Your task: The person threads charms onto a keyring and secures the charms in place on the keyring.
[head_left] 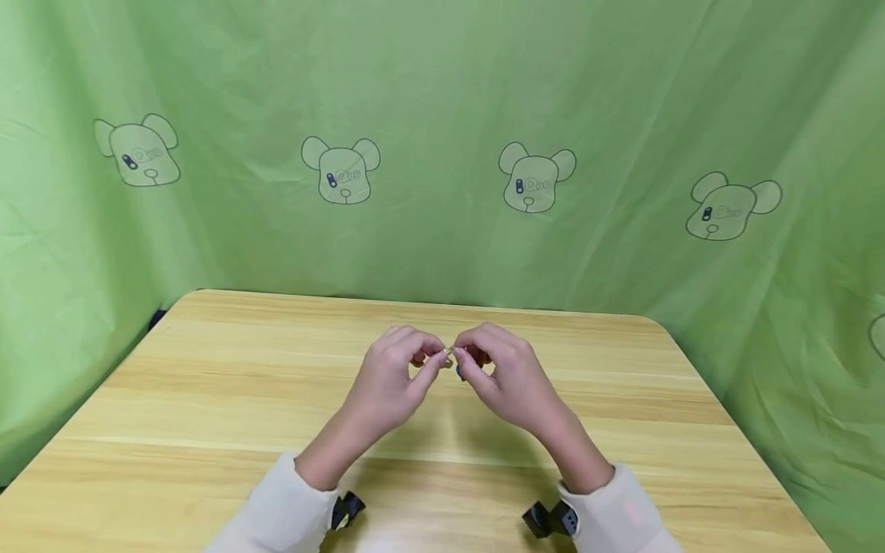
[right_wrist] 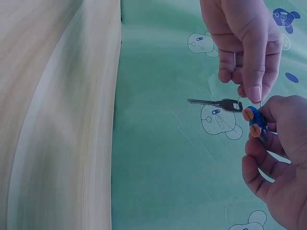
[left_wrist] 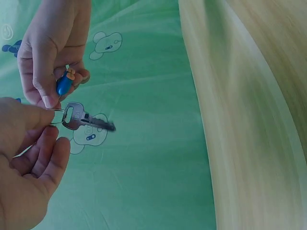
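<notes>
Both hands meet over the table, fingertips close together. My left hand (head_left: 390, 380) pinches a thin metal key ring (left_wrist: 58, 110) between thumb and forefinger. From that ring a silver key (left_wrist: 74, 117) with a dark toothed blade hangs free. Beside it, my right hand (head_left: 512, 376) pinches the thin metal top of a small blue keychain (right_wrist: 257, 117), largely hidden by the fingertips. Two orange foot-like bits (right_wrist: 255, 130) show at the keychain's end. Remaining fingers of both hands are loosely bent.
A light wood-grain table (head_left: 207, 384) with rounded far corners lies beneath the hands. Green cloth (head_left: 442, 69) printed with bear heads surrounds its back and sides. Black wrist cameras (head_left: 349, 508) stick out from the pale sleeves (head_left: 290, 507).
</notes>
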Demonstrator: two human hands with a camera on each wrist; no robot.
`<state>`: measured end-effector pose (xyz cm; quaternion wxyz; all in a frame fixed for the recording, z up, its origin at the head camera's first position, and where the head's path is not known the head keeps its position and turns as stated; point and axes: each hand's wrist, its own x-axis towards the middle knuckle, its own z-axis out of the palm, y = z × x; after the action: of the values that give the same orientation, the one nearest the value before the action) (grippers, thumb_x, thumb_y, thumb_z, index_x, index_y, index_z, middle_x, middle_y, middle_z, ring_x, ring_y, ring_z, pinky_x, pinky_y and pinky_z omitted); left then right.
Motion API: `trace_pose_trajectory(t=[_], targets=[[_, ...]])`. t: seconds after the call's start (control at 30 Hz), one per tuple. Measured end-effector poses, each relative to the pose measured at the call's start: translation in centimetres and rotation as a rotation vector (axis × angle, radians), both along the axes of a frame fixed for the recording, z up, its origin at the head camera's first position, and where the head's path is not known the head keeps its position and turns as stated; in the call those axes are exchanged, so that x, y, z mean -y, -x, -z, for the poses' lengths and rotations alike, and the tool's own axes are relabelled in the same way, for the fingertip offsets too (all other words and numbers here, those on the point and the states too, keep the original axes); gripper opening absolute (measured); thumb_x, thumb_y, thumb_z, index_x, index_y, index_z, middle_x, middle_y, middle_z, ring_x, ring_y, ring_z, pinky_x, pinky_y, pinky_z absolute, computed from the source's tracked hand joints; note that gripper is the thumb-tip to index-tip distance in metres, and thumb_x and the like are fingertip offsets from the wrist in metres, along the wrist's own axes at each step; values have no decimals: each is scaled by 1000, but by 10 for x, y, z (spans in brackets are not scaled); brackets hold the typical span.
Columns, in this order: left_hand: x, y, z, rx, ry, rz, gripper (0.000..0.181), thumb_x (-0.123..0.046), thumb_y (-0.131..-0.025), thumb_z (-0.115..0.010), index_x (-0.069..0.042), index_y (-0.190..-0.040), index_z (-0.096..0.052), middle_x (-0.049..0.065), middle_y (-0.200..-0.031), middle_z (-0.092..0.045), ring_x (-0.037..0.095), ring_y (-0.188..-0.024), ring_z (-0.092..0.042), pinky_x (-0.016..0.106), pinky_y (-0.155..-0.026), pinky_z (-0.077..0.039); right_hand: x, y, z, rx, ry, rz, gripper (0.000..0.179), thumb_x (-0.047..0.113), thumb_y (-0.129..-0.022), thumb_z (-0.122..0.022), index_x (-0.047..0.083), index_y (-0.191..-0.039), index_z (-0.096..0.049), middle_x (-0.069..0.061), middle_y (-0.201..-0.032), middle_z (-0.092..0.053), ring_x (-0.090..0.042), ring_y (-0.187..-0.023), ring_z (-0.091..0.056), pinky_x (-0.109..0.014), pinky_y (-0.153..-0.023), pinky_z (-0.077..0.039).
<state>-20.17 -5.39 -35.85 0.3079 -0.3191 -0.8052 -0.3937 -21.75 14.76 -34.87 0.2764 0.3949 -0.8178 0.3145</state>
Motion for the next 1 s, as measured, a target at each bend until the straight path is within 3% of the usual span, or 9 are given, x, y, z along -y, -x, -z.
trace_pose_trajectory(t=[0.2,0.3,0.53,0.77,1.0], targets=[[1,2,2,-210,71,-84,8,1,-89,-77,-3,-94,-74,4,-90,-73,20,-81,-62,27,-69,-53,1,0,1,-13,-3,-26,8,3,-96,-67,11,-93,-69,7,-82,-62,-5,-73,-57,-24,-63,-54],[2,3,3,-235,60,-81,9,3,-88,-77,-2,-94,-74,4,-91,-74,20,-81,-62,27,-68,-54,2,-1,1,-17,-7,-32,9,4,-96,-67,11,-93,-69,7,-83,-61,-5,-73,-57,-23,-63,-53],[4,6,3,-159,-18,-47,5,1,-92,-74,-4,-94,-75,4,-85,-74,15,-76,-62,24,-65,-52,4,-1,1,-13,-4,-44,9,3,-96,-67,11,-93,-69,7,-83,-61,-5,-74,-57,-23,-64,-54],[5,6,1,-73,-91,-20,4,-1,-92,-74,-4,-94,-76,1,-81,-73,13,-74,-62,28,-64,-55,5,-3,0,-14,3,-47,9,2,-96,-67,10,-93,-69,6,-82,-61,-5,-74,-57,-25,-63,-55],[5,5,1,65,-182,7,3,-4,-94,-73,-3,-94,-76,2,-81,-73,9,-70,-65,25,-62,-57,6,-3,-1,1,9,-55,10,2,-96,-67,12,-94,-69,7,-83,-61,-6,-75,-56,-25,-63,-54]])
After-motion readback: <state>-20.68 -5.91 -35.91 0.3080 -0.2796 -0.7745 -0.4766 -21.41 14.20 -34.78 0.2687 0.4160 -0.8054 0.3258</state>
